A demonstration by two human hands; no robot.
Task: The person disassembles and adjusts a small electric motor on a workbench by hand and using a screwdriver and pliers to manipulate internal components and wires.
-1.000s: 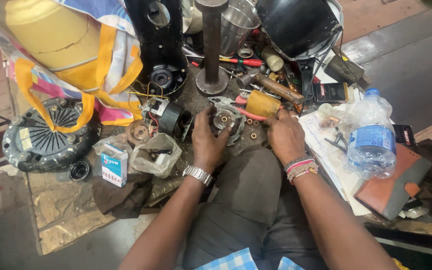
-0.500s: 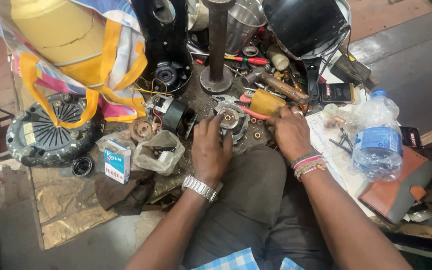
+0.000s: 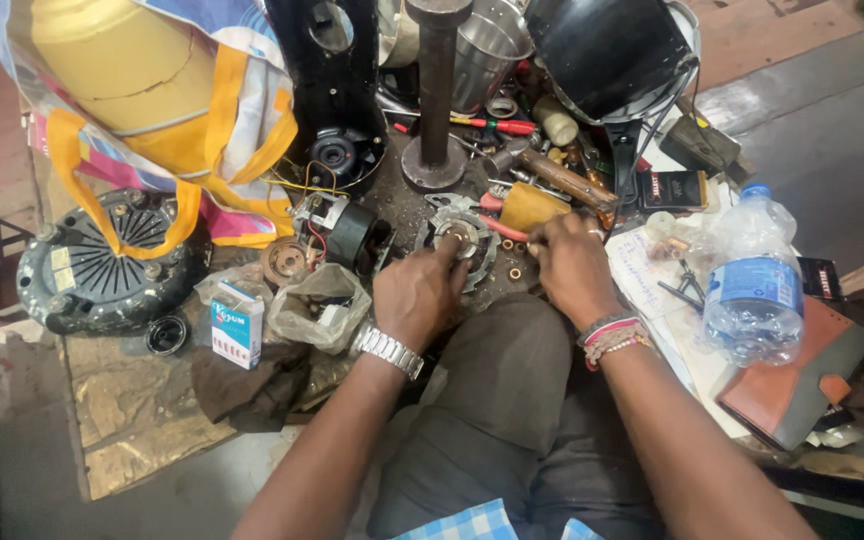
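Both hands are down on a crowded work surface [image 3: 132, 420], bent over a small round metal motor part [image 3: 460, 238] that lies near the middle of the clutter. The left hand [image 3: 417, 295], a silver watch [image 3: 389, 350] on its wrist, sits just on the near side of the part, its fingers curled up onto the rim and gripping it. The right hand [image 3: 570, 265], with coloured bracelets [image 3: 612, 335] at the wrist, is just to the right of the part, fingers pinched narrow; it seems to hold something small against the part's edge, though I cannot tell what from here. Red-handled pliers [image 3: 505, 227] lie between the part and the right hand's knuckles, beside a yellow block [image 3: 532, 205].

Beyond the part stands a dark metal post on a round base [image 3: 436, 120], with a steel cup [image 3: 482, 55] behind it. Toward the surface's left edge lies a grey finned round casting [image 3: 92, 275], half under a yellow and patterned bag [image 3: 152, 110]. Near the left wrist are a small blue and white carton [image 3: 237, 325] and a crumpled clear plastic bag [image 3: 317, 305]. By the right edge a plastic water bottle [image 3: 752, 285] lies on papers, next to a brown wallet [image 3: 802, 385].
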